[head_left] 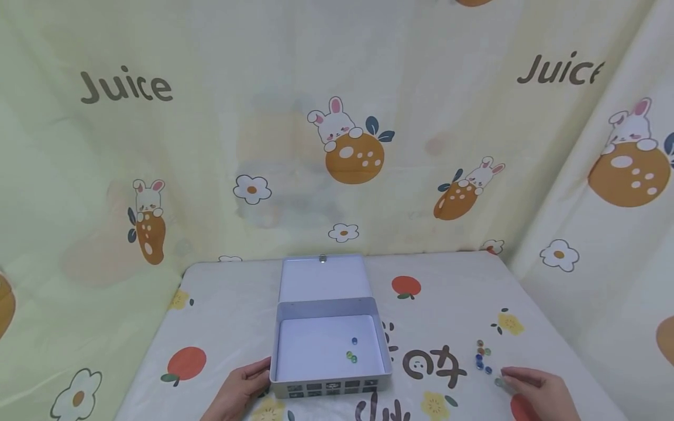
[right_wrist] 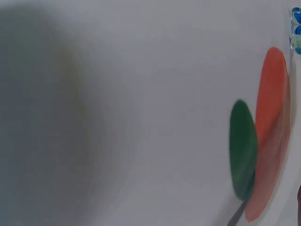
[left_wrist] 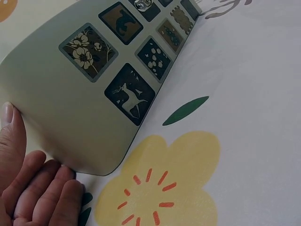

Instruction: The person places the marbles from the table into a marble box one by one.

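An open pale tin box (head_left: 326, 304) stands at the table's near middle, its lid (head_left: 322, 278) tipped back. Inside lie two green beads (head_left: 351, 356) and a blue one (head_left: 354, 340). My left hand (head_left: 247, 383) holds the box's front left corner. In the left wrist view my thumb (left_wrist: 10, 136) lies against the picture-printed wall (left_wrist: 70, 94), with the fingers (left_wrist: 44, 193) curled at its base. Several loose glass beads (head_left: 482, 355) lie to the right of the box. My right hand (head_left: 534, 387) reaches left, fingertips at a pale bead (head_left: 498, 382). Blue beads (right_wrist: 296, 23) show at the right wrist view's edge.
A printed cloth (head_left: 437, 304) with fruits and flowers covers the table. A curtain (head_left: 337, 146) with rabbits and "Juice" lettering hangs close behind and at the right. The table's back edge (head_left: 421, 255) runs just past the lid.
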`<state>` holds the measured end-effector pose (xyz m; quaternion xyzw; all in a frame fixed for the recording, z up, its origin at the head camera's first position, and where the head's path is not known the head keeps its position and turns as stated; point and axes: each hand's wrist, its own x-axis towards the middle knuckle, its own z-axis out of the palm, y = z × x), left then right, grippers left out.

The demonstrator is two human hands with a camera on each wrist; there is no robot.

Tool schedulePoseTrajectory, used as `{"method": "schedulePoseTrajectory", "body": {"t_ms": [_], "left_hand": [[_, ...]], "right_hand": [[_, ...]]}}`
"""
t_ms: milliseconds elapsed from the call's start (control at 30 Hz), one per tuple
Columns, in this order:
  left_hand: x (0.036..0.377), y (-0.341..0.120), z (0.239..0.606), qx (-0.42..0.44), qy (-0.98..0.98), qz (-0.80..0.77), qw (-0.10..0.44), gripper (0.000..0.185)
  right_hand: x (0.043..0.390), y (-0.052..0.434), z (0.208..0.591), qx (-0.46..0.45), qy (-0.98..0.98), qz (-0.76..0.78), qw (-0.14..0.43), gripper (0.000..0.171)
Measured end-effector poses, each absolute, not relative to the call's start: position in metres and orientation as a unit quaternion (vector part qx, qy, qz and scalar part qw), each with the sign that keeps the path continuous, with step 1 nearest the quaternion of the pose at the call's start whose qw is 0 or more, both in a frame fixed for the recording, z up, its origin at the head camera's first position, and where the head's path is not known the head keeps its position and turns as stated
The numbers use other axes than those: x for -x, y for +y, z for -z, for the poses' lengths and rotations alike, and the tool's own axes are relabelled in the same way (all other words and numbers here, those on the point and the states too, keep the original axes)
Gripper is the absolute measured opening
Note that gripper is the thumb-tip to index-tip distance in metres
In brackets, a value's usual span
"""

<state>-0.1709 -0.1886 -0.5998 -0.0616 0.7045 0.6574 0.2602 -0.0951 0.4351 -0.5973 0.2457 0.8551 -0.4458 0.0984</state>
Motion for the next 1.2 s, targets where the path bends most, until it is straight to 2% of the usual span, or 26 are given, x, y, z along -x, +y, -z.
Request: {"method": "schedulePoseTrajectory", "body": {"t_ms": [167,500,700,867,1067,1200], "left_hand": [[0.171,-0.189,0.601,0.068,0.707,-0.654,0.259,0.079],[0.172,-0.187,0.602,0.06,0.709,-0.659,0.243,0.074],[0.171,-0.189,0.601,0.06,0.7,-0.667,0.247,0.072],[0.172,-0.188,0.602,0.068,0.701,-0.662,0.257,0.073],[0.172,-0.188,0.603,0.067,0.697,-0.665,0.259,0.073],[0.172,-0.188,0.602,0.067,0.698,-0.666,0.255,0.072]], "right_hand": [[0.095,0.434,0.601,-0.244,0.852,0.449,0.111,0.075],[0.098,0.423,0.601,-0.214,0.897,0.371,0.108,0.055],[0.1,0.425,0.602,-0.213,0.9,0.361,0.122,0.051],[0.098,0.426,0.603,-0.218,0.894,0.371,0.123,0.053],[0.097,0.428,0.601,-0.25,0.872,0.402,0.122,0.066],[0.1,0.428,0.591,-0.264,0.856,0.433,0.101,0.067]]}}
